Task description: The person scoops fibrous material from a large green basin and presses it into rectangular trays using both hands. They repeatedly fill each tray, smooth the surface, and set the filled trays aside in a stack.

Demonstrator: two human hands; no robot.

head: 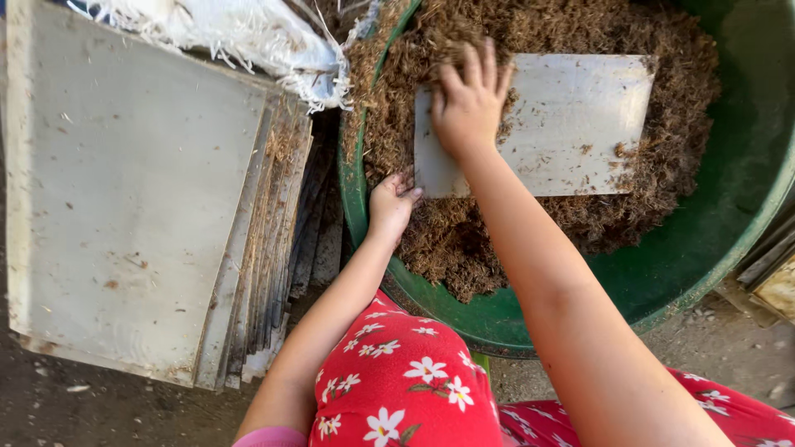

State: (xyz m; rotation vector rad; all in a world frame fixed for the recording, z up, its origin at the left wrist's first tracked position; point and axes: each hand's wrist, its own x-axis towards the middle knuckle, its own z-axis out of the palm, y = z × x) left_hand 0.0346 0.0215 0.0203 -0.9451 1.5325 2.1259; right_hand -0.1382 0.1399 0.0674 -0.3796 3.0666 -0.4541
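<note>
Brown fibre fills the green tub; my right hand presses open-palmed on the board, my left hand pinches its corner. Uneven pressure could tip it, I judge, spilling fibre.

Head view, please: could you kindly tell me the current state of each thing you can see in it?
Big round green plastic tub: partly filled with brown shredded fibre.
Flat pale rectangular board: lying on the fibre, dusted with bits.
Right hand: open, pressing on the board's left end.
Left hand: fingers curled at the board's lower-left corner.
Stack of pale boards: piled beside the tub.
Frayed white woven sack: crumpled.
</note>
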